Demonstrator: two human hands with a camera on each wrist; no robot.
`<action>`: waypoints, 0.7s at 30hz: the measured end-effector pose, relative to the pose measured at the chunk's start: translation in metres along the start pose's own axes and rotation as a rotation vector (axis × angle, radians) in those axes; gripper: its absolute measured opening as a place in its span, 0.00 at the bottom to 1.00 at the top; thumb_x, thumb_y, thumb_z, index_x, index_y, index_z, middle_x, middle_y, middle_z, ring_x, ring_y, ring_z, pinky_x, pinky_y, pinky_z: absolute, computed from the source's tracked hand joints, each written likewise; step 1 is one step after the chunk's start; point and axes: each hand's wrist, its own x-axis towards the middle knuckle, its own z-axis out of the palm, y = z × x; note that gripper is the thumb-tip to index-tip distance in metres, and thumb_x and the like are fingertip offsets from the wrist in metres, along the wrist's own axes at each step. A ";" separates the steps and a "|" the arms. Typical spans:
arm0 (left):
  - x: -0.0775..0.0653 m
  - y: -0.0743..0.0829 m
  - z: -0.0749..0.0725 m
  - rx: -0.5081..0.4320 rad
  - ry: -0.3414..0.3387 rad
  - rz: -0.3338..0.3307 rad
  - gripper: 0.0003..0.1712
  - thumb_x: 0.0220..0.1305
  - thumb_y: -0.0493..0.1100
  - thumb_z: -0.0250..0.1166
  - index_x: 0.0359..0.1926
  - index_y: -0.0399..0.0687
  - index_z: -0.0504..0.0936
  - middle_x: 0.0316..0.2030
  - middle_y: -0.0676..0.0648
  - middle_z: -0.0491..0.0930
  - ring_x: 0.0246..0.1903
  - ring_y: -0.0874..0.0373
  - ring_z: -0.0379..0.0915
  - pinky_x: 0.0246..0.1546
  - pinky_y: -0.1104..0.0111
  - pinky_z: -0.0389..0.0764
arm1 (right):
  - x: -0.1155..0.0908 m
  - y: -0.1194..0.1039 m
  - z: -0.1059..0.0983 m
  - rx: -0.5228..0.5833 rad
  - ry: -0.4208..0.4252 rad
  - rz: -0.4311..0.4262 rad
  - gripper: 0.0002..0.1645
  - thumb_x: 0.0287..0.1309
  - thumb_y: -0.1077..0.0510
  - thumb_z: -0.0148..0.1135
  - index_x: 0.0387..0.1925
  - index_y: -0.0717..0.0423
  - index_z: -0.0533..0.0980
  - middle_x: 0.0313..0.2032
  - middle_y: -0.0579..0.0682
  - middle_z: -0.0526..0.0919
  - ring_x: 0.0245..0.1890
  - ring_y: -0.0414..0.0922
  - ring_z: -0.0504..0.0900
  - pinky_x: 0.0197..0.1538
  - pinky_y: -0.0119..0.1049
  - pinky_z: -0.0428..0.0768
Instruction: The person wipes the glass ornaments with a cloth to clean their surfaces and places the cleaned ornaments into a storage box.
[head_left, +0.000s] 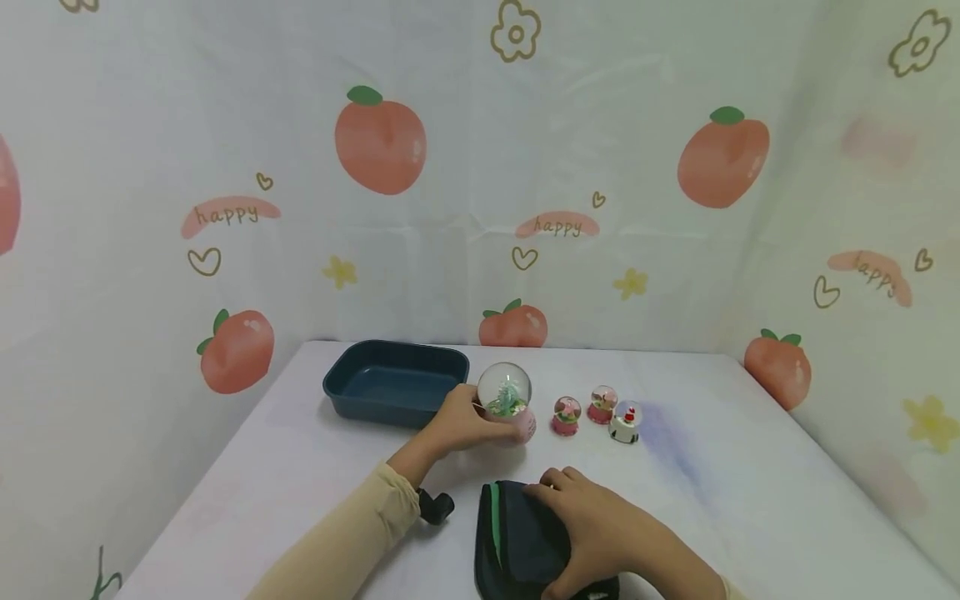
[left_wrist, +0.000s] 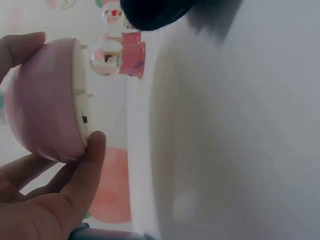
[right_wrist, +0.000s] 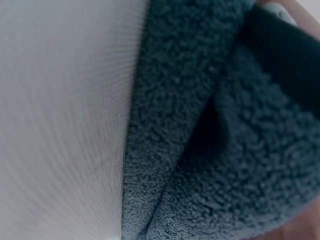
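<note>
My left hand (head_left: 459, 425) grips a large snow globe (head_left: 504, 390) by its pink base, thumb on the near side. A green figure shows inside the clear dome. In the left wrist view the pink base (left_wrist: 47, 100) is raised off the table, its pale underside visible between thumb and fingers. Nearer the front, my right hand (head_left: 600, 527) holds a folded dark towel (head_left: 536, 529) with a green stripe, fingers over its far edge and thumb at the near side. The right wrist view is filled by the fuzzy towel (right_wrist: 185, 100), hiding most of that hand.
A dark blue rectangular tray (head_left: 397, 412) stands at the back left, beside my left hand. Right of the large globe are two small pink-based snow globes (head_left: 566, 417) and a small white-based snow globe (head_left: 625, 423). A black device (head_left: 435, 507) shows at my left sleeve.
</note>
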 end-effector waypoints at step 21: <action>-0.020 0.004 -0.012 0.011 0.091 0.003 0.33 0.48 0.53 0.85 0.53 0.43 0.87 0.43 0.49 0.91 0.40 0.60 0.84 0.39 0.67 0.86 | -0.003 -0.004 -0.005 0.025 -0.058 0.037 0.68 0.31 0.19 0.81 0.75 0.37 0.70 0.63 0.44 0.77 0.59 0.44 0.72 0.56 0.48 0.86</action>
